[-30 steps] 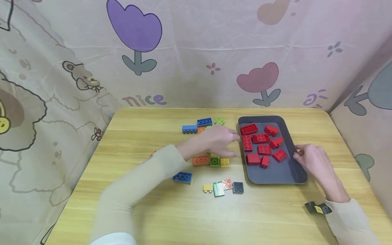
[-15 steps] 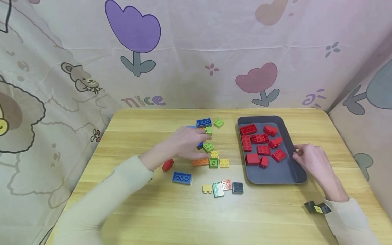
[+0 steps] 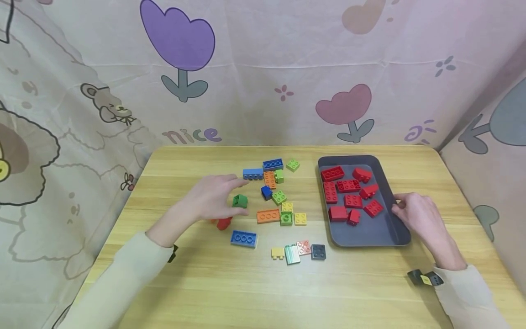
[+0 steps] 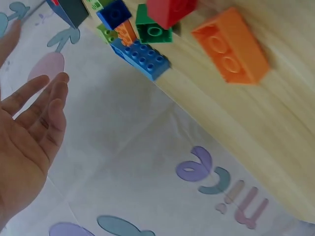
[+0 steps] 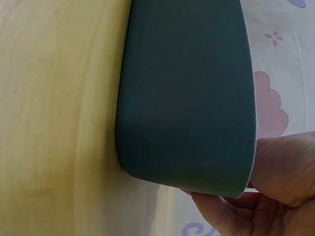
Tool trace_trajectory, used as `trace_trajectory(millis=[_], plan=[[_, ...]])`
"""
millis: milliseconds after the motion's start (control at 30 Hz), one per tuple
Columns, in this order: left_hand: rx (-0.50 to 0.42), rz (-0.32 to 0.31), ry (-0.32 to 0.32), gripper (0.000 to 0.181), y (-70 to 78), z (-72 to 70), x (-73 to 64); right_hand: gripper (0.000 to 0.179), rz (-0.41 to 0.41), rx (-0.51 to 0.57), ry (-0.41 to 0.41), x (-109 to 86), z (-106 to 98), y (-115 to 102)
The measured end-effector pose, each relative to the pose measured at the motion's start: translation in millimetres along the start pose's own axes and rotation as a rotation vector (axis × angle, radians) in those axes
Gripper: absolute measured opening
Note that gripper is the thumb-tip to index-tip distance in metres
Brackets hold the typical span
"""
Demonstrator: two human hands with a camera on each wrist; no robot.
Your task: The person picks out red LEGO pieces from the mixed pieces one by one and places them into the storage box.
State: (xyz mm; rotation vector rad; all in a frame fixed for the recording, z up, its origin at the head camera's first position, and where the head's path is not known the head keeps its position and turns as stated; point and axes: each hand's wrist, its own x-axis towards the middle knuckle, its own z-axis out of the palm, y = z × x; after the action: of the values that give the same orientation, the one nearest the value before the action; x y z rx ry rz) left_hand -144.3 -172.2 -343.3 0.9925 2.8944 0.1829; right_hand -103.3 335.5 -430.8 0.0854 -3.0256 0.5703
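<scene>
My left hand [image 3: 211,197] hovers over the left side of the loose toy bricks, fingers and thumb spread with nothing between them. Just by its fingertips sits a green brick [image 3: 240,201], and a red brick [image 3: 224,223] lies partly under the hand. The left wrist view shows that hand [image 4: 29,128] apart from an orange brick [image 4: 231,46]. At the right, my right hand [image 3: 421,217] grips the side of a dark grey tray [image 3: 386,235], thumb and fingers on either side of its wall [image 5: 187,98]. Several red bricks [image 3: 339,213] lie in the tray.
Several blue, orange, lime and yellow bricks are scattered mid-table, among them a blue brick [image 3: 244,239] and an orange brick [image 3: 268,216]. Nearer the front lie a mint brick [image 3: 292,254] and a black brick [image 3: 318,252]. A patterned curtain [image 3: 255,100] hangs behind the table.
My left hand has moved left from beside the tray, across the bricks, to the green and red ones. The right hand keeps its grip on the tray.
</scene>
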Motion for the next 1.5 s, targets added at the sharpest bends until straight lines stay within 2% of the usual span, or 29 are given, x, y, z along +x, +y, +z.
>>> trace_trajectory(millis=[233, 533, 667, 1000, 1200, 1500], plan=[[-0.011, -0.051, 0.025, 0.084, -13.4, 11.2, -23.9, 0.037, 0.0, -0.004, -0.003, 0.5, 0, -1], [0.01, -0.104, 0.002, 0.093, -26.8, 39.6, -43.5, 0.037, 0.006, -0.007, -0.026, 1.1, -2, -1], [-0.02, -0.127, -0.015, 0.092, -28.4, 51.7, -47.1, 0.037, 0.006, -0.013, -0.026, 1.0, -3, -1], [-0.042, -0.094, -0.011, 0.079, -31.6, 68.4, -50.0, 0.036, 0.004, -0.017, -0.018, 0.4, -1, -2], [-0.035, -0.101, -0.011, 0.076, -31.9, 74.2, -51.1, 0.036, 0.011, -0.013, -0.018, 0.3, 0, -2], [-0.034, -0.089, -0.001, 0.07, -31.8, 75.6, -51.5, 0.036, 0.0, -0.014, -0.004, -0.3, 1, 0]])
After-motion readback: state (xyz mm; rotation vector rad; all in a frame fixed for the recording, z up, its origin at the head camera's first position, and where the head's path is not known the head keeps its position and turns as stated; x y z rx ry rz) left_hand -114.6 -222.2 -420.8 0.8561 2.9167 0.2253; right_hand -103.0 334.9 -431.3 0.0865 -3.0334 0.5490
